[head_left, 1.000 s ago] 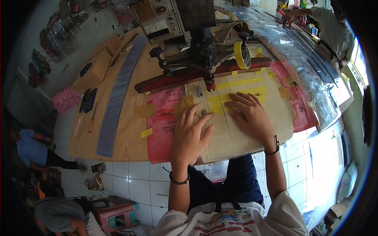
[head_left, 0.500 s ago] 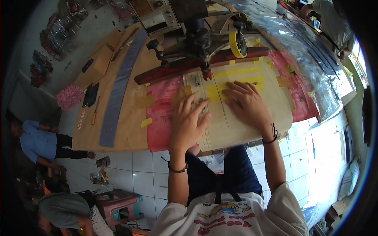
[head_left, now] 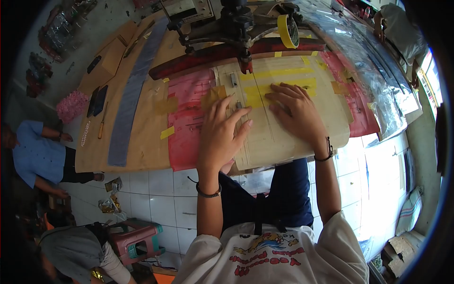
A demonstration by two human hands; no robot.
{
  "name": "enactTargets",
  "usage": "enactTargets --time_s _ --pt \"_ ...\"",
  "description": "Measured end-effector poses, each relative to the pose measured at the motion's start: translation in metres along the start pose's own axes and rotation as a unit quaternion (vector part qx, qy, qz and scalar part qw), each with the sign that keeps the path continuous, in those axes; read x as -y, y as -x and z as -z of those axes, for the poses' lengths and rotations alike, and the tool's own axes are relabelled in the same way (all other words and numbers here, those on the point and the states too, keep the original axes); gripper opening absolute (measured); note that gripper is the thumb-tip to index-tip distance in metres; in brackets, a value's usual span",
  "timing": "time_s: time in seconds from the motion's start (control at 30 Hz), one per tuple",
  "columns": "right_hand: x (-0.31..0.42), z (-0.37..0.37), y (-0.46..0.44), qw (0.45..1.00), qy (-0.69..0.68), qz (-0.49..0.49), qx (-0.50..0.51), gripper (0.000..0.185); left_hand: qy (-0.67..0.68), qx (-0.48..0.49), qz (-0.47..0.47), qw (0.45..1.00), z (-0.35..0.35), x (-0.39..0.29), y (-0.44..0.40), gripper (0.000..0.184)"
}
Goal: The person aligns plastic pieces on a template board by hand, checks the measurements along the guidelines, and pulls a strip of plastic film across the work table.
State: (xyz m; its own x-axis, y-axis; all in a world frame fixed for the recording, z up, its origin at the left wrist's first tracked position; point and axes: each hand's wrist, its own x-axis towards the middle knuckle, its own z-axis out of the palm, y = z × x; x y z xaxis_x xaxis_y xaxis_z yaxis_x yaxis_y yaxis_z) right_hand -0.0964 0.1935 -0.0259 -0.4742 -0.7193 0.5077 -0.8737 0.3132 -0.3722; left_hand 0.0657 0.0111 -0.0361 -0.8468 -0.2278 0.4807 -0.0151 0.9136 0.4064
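Observation:
My left hand (head_left: 220,132) rests with spread fingers on the left edge of a cream taped panel (head_left: 302,135), beside a small metal piece (head_left: 238,105). Flat on the same panel lies my right hand (head_left: 295,111), fingers apart, over a strip of yellow tape (head_left: 257,97). A second small metal piece (head_left: 233,80) sits farther up. Red sheeting (head_left: 182,149) borders the panel at left. Above the hands stands a dark clamp-like machine head (head_left: 245,61) with a red bar (head_left: 189,66) and a yellow tape roll (head_left: 287,31) hanging on it.
Left on the table (head_left: 142,151) are a blue-grey strip (head_left: 125,128), phones (head_left: 98,101), a screwdriver (head_left: 102,120) and a cardboard box (head_left: 106,61). People are at left (head_left: 40,151), lower left (head_left: 71,248) and upper right (head_left: 402,35). A stool (head_left: 135,241) stands on the floor.
The camera view has shifted, so the table sits higher in the picture. Both hands stay spread on the panel with little movement. The person in blue at left appears larger and more in view.

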Motion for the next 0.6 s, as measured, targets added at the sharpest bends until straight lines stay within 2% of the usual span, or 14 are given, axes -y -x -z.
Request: enactTargets --time_s 0.6 --pt "0.0038 0.0017 -0.003 0.999 0.013 -0.029 0.032 0.031 0.0 -0.003 0.009 1.0 0.0004 -0.0002 0.0019 0.033"
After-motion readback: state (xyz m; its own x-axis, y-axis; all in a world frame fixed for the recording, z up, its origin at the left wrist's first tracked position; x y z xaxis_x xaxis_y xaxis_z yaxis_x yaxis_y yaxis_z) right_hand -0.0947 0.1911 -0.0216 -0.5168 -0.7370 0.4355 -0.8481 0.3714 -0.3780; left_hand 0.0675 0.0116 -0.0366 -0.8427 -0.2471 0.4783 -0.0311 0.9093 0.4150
